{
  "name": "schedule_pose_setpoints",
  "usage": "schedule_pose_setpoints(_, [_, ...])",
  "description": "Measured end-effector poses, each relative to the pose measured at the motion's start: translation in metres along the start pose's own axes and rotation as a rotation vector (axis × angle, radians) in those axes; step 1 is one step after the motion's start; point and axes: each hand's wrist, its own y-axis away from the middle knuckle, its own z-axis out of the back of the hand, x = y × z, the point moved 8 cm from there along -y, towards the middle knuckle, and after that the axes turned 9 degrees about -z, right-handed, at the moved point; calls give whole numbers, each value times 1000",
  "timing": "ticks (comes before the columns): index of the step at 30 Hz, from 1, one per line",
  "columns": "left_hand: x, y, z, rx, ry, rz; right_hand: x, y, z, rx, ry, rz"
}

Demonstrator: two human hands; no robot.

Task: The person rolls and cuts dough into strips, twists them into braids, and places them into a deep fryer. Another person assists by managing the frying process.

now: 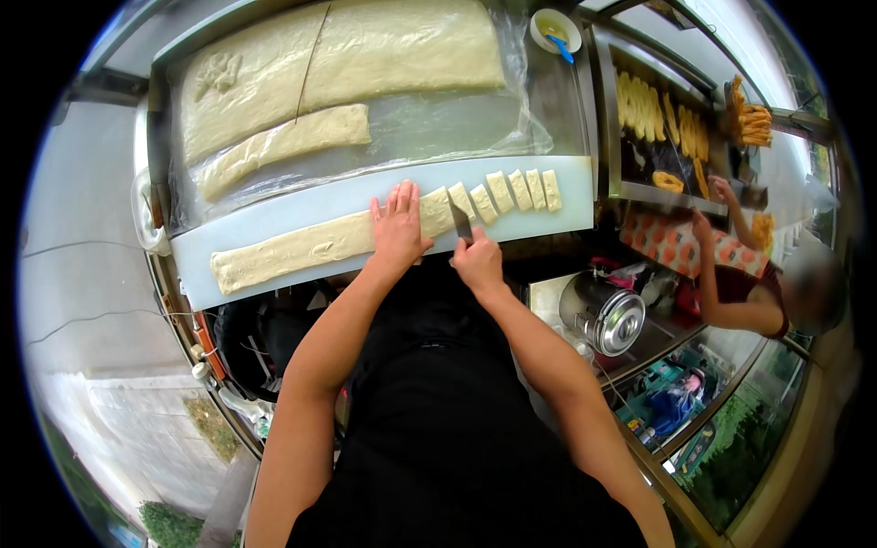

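Note:
A long flat strip of dough (294, 245) lies along a white cutting board (575, 198). My left hand (397, 222) rests on the strip near its right end, palm down and fingers spread slightly. In my right hand (478, 260) is a knife (460, 216), its blade at the strip's right end, beside the first cut piece (462, 203). Several more cut dough pieces (517, 190) stand in a slanted row to the right, mostly with small gaps between them. The knife's handle is mostly hidden in my fist.
Beyond the board, a large dough slab (404, 51) and a narrower dough strip (294, 140) lie on plastic film (445, 130). A white bowl (541, 24) holds a blue-handled utensil (562, 49). At right, a co-worker (740, 298) reaches toward a fryer (630, 188) with frying dough sticks. A lidded metal pot (620, 322) stands nearer.

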Motion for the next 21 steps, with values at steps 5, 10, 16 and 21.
schedule_pose_setpoints(5, [6,2,-2,-17,-4,-40,33,-4,-24,-25,-47,-66])
schedule_pose_setpoints(10, [22,12,5,38,-18,0,60,-47,-28,130,73,-95])
schedule_pose_setpoints(16, [24,14,11,12,-20,1,18,-9,-23,126,97,-38])
schedule_pose_setpoints(21, [25,18,9,-21,-19,2,32,28,-24,-7,-74,63])
